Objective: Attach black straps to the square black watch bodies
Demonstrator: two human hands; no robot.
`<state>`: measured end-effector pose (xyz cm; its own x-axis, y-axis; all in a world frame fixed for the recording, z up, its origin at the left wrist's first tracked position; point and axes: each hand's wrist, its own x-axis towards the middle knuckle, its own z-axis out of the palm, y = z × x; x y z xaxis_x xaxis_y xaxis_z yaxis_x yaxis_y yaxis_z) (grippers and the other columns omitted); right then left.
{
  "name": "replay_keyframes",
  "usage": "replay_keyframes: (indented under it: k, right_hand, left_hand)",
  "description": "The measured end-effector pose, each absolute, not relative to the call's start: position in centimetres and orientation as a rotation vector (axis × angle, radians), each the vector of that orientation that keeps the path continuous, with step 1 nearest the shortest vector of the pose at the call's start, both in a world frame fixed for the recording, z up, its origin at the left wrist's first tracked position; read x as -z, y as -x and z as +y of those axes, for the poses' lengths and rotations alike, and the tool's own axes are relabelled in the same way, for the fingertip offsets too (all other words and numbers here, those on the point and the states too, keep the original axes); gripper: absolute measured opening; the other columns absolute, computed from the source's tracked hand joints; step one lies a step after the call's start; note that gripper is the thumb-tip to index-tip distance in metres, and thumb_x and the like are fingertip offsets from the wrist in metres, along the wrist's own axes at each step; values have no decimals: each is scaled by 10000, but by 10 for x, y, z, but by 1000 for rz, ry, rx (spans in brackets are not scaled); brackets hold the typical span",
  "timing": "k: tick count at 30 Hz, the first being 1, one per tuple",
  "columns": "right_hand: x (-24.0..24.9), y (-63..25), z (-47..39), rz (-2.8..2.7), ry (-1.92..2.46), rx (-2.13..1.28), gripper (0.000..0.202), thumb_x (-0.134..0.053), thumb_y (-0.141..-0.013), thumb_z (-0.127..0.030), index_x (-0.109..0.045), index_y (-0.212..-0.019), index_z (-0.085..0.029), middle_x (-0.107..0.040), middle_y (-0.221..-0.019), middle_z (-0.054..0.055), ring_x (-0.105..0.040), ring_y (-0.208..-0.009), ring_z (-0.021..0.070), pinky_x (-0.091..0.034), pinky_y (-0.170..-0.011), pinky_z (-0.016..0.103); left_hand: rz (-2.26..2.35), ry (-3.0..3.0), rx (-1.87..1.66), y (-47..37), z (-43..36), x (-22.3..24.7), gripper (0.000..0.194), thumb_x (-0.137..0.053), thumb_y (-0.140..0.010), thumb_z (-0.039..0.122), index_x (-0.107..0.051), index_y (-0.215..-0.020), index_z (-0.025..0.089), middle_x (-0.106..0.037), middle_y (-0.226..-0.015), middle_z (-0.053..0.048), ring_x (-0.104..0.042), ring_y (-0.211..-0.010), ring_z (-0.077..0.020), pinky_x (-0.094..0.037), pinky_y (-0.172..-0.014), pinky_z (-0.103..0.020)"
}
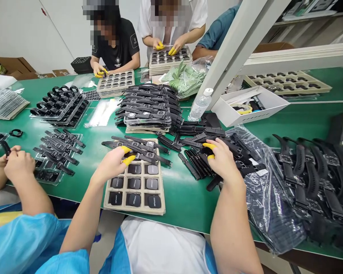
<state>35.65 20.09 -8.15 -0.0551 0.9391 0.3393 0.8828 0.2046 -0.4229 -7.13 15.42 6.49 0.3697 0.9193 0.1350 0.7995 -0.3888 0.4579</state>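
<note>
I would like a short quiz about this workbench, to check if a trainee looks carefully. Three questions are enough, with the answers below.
1. Open question: what is nearest to the wearer's left hand?
2. True or false: the white box is closed with a lid.
3. Fill the gap: the finger covers on the wearer's right hand are ____ in colour.

Key
1. Strapped black watches, lying across a beige tray.
2. False; the white box is open, with things inside.
3. Yellow.
</note>
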Motion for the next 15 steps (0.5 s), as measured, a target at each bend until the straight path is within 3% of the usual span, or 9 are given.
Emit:
replay_keyframes:
  k: [8, 12, 15]
  right_hand:
    - [72, -349, 205, -1810, 1678, -89, 384, -526, -855, -143, -701, -1195, -182, -687, -1315, 163, -547, -1286, 356, -472, -1056, 550]
    - [72, -349, 206, -1841, 1670, -90, 446, -547, -812, -118, -684, -1232, -179, -651, -1331, 172, -526, -1285, 359, -484, -1025, 537]
    - [71, -342, 205, -1810, 1746, -53, 354, -596, -836, -183, -688, -1177, -199, -632, -1328, 171, -510, -1275, 372, -482, -992, 540]
  left_hand:
    - [1365, -2212, -536, 37, 164, -71, 239, -559, -988, 399, -690, -990, 200, -744, -931, -54, -676, -803, -211, -487, -682, -301]
    - [1295, -2125, -554, 22, 171, -50, 293, -561, -978, 437, -700, -1045, 188, -753, -938, -52, -674, -796, -203, -498, -680, -299]
    - [1279, -2017, -558, 16, 173, -30, 326, -575, -968, 462, -697, -1092, 186, -767, -998, -66, -696, -853, -222, -529, -708, -312]
